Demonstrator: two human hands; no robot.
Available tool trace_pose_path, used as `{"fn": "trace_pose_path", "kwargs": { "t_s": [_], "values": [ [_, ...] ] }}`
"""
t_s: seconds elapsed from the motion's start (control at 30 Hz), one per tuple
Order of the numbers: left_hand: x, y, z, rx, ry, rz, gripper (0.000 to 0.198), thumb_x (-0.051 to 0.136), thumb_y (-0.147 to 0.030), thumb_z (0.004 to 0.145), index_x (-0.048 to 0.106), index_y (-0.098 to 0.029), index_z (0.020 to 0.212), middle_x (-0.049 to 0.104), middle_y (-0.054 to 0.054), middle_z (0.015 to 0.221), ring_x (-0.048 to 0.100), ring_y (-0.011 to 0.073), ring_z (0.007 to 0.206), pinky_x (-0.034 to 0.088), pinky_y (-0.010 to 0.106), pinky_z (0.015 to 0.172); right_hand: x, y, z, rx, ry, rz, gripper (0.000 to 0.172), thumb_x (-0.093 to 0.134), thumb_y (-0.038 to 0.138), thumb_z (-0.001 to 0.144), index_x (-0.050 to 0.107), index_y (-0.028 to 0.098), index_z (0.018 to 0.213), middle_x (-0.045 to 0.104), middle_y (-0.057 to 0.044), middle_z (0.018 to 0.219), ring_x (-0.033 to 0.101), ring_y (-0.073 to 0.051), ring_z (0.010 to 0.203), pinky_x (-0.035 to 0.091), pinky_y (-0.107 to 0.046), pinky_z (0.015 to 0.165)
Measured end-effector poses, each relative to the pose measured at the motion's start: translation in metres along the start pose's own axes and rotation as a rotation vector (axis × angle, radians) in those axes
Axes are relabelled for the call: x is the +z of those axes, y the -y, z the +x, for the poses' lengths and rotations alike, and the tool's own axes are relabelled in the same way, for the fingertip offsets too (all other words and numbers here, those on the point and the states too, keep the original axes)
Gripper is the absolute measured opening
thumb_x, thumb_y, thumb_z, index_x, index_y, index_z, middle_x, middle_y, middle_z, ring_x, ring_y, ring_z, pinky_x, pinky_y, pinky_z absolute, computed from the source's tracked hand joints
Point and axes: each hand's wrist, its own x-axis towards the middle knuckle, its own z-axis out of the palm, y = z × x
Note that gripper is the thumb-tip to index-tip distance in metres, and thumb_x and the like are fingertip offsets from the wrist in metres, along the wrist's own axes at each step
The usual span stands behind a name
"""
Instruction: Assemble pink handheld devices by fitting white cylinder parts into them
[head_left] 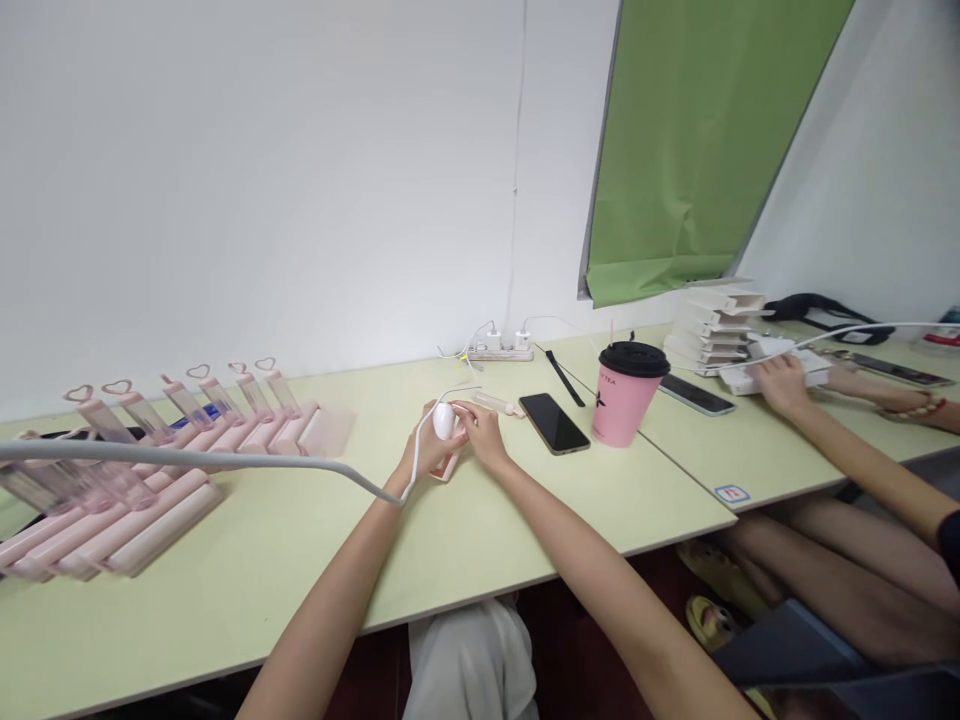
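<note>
My left hand [426,447] and my right hand [485,432] meet over the table, fingers closed around a small white-and-pink device. Its white rounded top [445,421] shows between my thumbs, and a pink-red lower part [443,467] juts out below. The fingers hide most of it, so its exact kind is unclear. A white cable crosses in front of my left wrist. Just beyond my right hand lies a slim clear tube with a pale pink end [496,404].
Rows of pink-and-clear bottles with heart-shaped loops [202,395] lie left. A black phone [555,423] and a pink cup [626,400] are right. A power strip [501,352] sits by the wall. Farther right, a co-worker's hands [784,385] handle white boxes [712,325].
</note>
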Motion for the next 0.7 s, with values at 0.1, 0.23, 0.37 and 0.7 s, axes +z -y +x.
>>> {"fn": "trace_pose_path", "kwargs": {
  "t_s": [0.1, 0.23, 0.37, 0.7],
  "values": [
    [-0.001, 0.0, -0.001, 0.006, 0.058, -0.037, 0.066, 0.066, -0.039, 0.062, 0.042, -0.017, 0.12, 0.053, 0.01, 0.117, 0.052, 0.0231, 0.104, 0.04, 0.033, 0.087, -0.002, -0.007, 0.0, 0.055, 0.008, -0.032, 0.026, 0.047, 0.029, 0.083, 0.071, 0.019, 0.088, 0.07, -0.005, 0.088, 0.061, -0.018, 0.081, 0.043, -0.029, 0.076],
    [-0.001, 0.003, -0.002, -0.059, 0.134, -0.018, 0.08, 0.071, -0.037, 0.056, 0.037, -0.016, 0.125, 0.051, 0.012, 0.121, 0.05, 0.0252, 0.109, 0.039, 0.036, 0.091, -0.001, -0.014, -0.001, 0.112, 0.011, -0.083, 0.026, 0.046, 0.025, 0.082, 0.071, 0.018, 0.083, 0.07, -0.004, 0.08, 0.06, -0.016, 0.073, 0.042, -0.026, 0.07],
    [-0.001, 0.002, -0.005, -0.125, 0.171, 0.009, 0.074, 0.071, -0.037, 0.055, 0.039, -0.016, 0.119, 0.056, 0.01, 0.11, 0.054, 0.0237, 0.1, 0.042, 0.035, 0.086, 0.001, -0.016, -0.001, 0.119, 0.015, -0.112, 0.026, 0.046, 0.022, 0.08, 0.071, 0.018, 0.079, 0.07, -0.004, 0.079, 0.059, -0.015, 0.071, 0.041, -0.025, 0.068],
    [0.002, -0.007, -0.005, -0.205, 0.16, 0.014, 0.074, 0.071, -0.037, 0.053, 0.038, -0.016, 0.116, 0.055, 0.011, 0.109, 0.054, 0.0233, 0.099, 0.043, 0.032, 0.082, 0.002, -0.018, -0.002, 0.188, -0.033, -0.127, 0.035, 0.048, 0.039, 0.078, 0.063, 0.015, 0.057, 0.055, 0.001, 0.051, 0.042, -0.011, 0.054, 0.031, -0.023, 0.052]
  ]
}}
